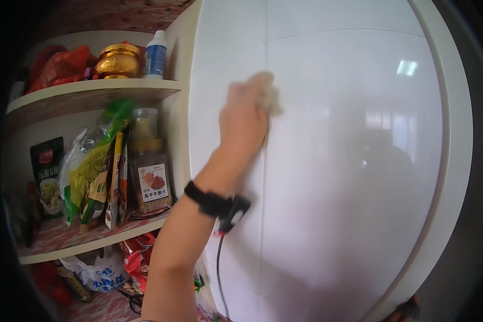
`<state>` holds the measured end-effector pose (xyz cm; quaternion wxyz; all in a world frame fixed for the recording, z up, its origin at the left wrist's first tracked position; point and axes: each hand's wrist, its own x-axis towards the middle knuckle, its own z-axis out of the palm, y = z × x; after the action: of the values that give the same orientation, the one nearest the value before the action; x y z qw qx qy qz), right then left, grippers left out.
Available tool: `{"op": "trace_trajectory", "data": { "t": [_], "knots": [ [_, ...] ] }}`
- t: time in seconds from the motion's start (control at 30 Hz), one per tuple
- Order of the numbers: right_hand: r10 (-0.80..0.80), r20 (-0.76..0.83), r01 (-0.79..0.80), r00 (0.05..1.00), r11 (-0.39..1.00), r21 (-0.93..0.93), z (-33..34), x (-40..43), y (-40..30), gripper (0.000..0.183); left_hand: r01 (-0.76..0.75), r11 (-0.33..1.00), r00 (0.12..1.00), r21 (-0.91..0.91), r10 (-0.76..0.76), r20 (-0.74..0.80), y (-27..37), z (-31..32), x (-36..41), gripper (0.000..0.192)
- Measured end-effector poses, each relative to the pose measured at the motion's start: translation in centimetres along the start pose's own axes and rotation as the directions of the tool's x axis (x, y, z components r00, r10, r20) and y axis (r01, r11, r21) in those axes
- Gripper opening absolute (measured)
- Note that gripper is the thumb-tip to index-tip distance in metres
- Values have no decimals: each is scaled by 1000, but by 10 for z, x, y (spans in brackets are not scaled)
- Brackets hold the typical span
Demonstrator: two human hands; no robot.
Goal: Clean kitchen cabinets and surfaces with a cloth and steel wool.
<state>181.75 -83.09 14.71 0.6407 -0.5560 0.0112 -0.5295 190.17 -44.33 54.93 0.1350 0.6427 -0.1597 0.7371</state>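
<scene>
My left hand is raised against a glossy white tiled wall panel, its fingers closed on a beige cloth pressed to the surface beside a vertical joint. Hand and cloth are blurred. A black strap with a small device and a dark cable circles the left wrist. At the bottom right edge, a small part of my right hand shows by the white frame, with something dark on it; its fingers are mostly hidden.
Left of the panel, open shelves hold a gold pot, a white bottle with a blue label, food packets, a clear plastic jar and plastic bags. A raised white frame borders the panel's right side.
</scene>
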Motion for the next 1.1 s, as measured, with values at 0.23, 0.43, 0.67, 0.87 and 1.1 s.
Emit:
{"op": "trace_trajectory", "data": {
  "t": [0.23, 0.43, 0.67, 0.87, 1.1],
  "knots": [
    [-125, 47, 133, 991, 959, -251, -23, 5, 36, 28, 179, 979, 975, 94, -164, -151, -58, 25, 87, 34],
    [7, -35, -12, 999, 989, -149, -5, -2, -5, 34, 320, 883, 947, 342, -286, -147, -152, 12, 99, 32],
    [-177, -63, 150, 982, 942, -300, 6, 0, -26, 46, 216, 824, 976, 524, -172, -132, -191, 7, 54, 28],
    [-63, -112, 69, 992, 996, 49, 18, 4, -30, 58, 158, 863, 984, 479, -177, -7, -179, -10, 13, 35],
    [-495, 443, 633, 748, 328, -701, 16, 0, -37, 68, 174, 973, 980, 149, -186, 70, -21, -14, -135, 40]
  ]
}}
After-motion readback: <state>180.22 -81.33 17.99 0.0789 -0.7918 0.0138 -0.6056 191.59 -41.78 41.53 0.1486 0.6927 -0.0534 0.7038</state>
